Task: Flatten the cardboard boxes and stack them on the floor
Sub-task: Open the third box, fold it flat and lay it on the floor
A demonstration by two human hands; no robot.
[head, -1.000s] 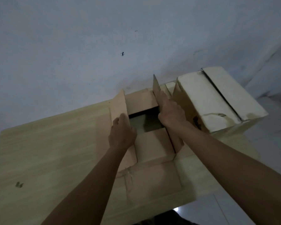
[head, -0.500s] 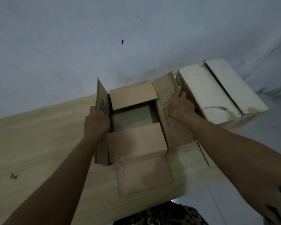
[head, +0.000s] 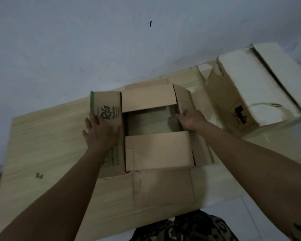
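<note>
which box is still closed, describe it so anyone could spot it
Start at the wooden table and go to its far right end. The closed box sits there, right of the opened box under both hands; unlike it, its pale top flaps are shut.

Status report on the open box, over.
Left hand flat on left flap. Right hand gripping right flap. Open box unflattened. Second box close alongside.
</note>
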